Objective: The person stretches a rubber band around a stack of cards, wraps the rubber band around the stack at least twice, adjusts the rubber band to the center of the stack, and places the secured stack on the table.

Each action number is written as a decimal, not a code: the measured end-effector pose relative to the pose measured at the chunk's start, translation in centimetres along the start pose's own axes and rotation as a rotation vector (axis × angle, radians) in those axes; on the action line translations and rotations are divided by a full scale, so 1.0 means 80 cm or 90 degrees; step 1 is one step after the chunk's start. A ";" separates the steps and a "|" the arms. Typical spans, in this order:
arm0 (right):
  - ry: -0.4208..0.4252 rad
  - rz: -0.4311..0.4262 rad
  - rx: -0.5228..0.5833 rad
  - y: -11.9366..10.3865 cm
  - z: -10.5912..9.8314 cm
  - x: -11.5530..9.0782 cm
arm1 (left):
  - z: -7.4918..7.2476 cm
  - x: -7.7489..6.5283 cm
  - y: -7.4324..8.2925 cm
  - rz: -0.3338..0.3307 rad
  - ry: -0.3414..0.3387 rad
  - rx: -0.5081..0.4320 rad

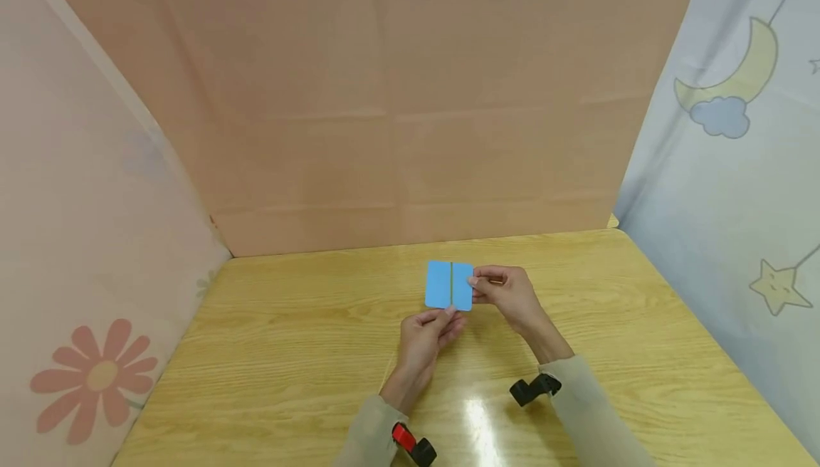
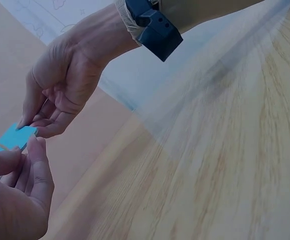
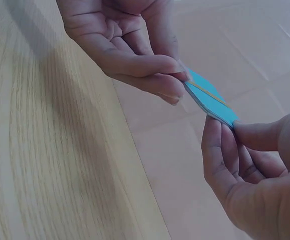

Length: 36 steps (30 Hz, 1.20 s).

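Observation:
A thin stack of blue cards (image 1: 438, 285) with rounded corners is held up above the table, a narrow yellowish band (image 1: 451, 283) running across its middle. My left hand (image 1: 423, 342) pinches the near edge by the band, thumb on top and fingers below. At the right edge, my right hand (image 1: 512, 296) pinches the stack between thumb and fingers. Layered edges of the cards (image 3: 210, 97) show in the right wrist view, where both the left hand (image 3: 129, 50) and the right hand (image 3: 260, 185) touch them. The underside is hidden.
Under the hands lies a wood-grain table (image 1: 288, 353). A plain tan curtain (image 1: 384, 111) closes off the back, and printed cloths hang at the left (image 1: 96, 239) and right (image 1: 717, 189). Each wrist wears a small black camera.

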State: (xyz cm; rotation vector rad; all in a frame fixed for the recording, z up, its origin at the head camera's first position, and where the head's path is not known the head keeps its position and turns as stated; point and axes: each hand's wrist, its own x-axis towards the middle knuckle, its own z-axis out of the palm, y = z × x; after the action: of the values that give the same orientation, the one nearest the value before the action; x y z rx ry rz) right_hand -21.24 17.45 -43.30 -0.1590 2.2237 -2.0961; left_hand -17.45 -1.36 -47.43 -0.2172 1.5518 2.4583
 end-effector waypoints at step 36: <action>-0.001 -0.011 -0.046 -0.004 -0.004 -0.004 | -0.015 0.001 0.002 0.044 -0.048 0.071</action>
State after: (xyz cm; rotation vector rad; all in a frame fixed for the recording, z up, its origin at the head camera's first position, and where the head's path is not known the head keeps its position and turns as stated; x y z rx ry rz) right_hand -20.96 17.78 -42.98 -0.1850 2.3059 -2.0249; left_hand -17.53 -2.48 -47.81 -0.0521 1.6834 2.3913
